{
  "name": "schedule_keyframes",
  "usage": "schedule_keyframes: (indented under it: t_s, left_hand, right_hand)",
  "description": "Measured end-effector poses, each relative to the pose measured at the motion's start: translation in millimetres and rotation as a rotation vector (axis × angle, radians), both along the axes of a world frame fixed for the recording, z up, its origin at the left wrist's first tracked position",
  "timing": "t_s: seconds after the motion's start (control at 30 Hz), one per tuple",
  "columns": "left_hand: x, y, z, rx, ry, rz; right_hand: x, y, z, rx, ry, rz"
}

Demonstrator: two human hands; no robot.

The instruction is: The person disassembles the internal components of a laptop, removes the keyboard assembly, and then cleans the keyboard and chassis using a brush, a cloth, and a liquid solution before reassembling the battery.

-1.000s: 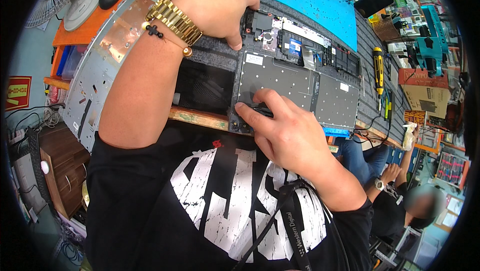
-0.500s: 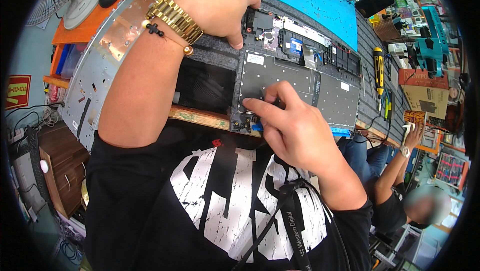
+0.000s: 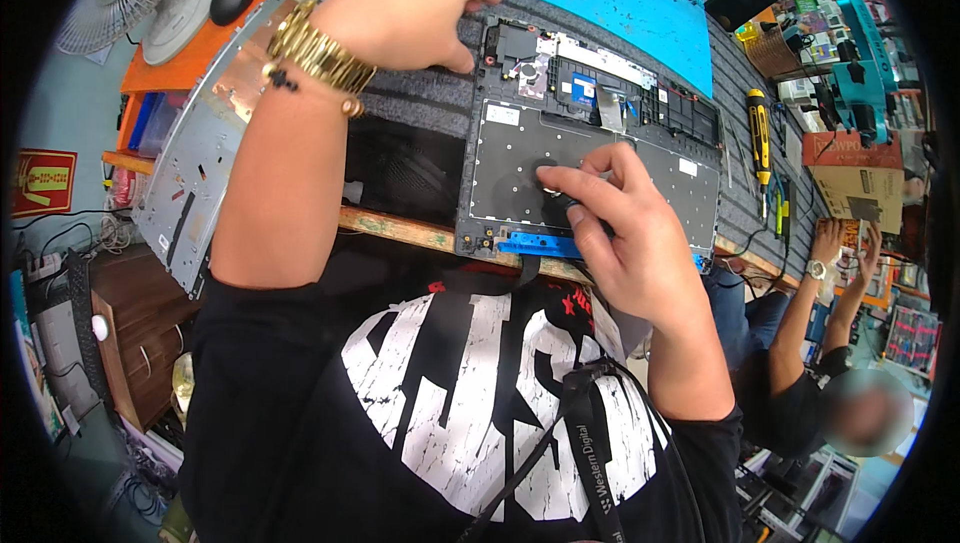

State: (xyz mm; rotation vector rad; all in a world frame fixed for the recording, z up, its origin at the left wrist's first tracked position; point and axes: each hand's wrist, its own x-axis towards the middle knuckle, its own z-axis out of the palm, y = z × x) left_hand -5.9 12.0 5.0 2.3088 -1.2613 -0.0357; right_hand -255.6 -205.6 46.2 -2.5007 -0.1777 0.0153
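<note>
A black laptop top case lies inside face up at the bench's front edge, with the keyboard's dotted back plate (image 3: 510, 163) exposed. A blue strip (image 3: 540, 244) runs along its near edge. My left hand (image 3: 425, 18), below a gold watch, hovers by the case's far left corner, thumb and fingers apart and holding nothing. Over the middle of the back plate, my right hand (image 3: 630, 228) has its fingers curled inward. Thumb and forefinger come close around a small dark spot with a pale glint, too small to name.
A grey metal panel (image 3: 190, 178) leans at the left. A blue mat (image 3: 600, 18) lies beyond the case. To the right are a yellow-and-black screwdriver (image 3: 760, 138) and a cardboard box (image 3: 860, 193). Another person's hands (image 3: 845, 248) are at work at the far right.
My left hand has drawn off the case's corner toward the left. My right hand has slid right across the back plate, its thumb coming into view, uncovering more of the blue strip.
</note>
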Motion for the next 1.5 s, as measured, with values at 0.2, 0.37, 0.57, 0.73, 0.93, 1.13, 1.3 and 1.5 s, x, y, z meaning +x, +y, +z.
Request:
schedule_keyframes:
  t_s: [0.2,0.37,0.57,0.73,0.93,1.13,1.3,1.5]
  left_hand:
    - [-48,37,14,-0.073,0.280,0.002]
    - [-101,46,4,-0.197,0.317,-0.048]
    - [-131,38,-7,-0.153,0.142,-0.135]
    - [-137,34,-9,-0.118,0.043,-0.114]
    - [-142,28,-8,-0.082,-0.058,-0.129]
    - [-143,27,-11,-0.072,-0.102,-0.149]
    - [-141,24,-15,-0.058,-0.130,-0.156]
    - [-138,20,-15,-0.043,-0.135,-0.165]
  right_hand:
    - [-12,-29,4,0.073,-0.061,-0.069]
    - [-18,-41,-1,0.089,-0.070,-0.078]
    - [-20,-41,-6,0.108,-0.049,-0.079]
    - [-24,-44,-5,0.117,-0.050,-0.092]
    - [-29,-50,-8,0.102,-0.098,-0.088]
    - [-30,-55,-12,0.165,-0.092,-0.089]
    - [-31,-58,-15,0.196,-0.103,-0.087]
    - [-30,-61,-17,0.182,-0.129,-0.060]
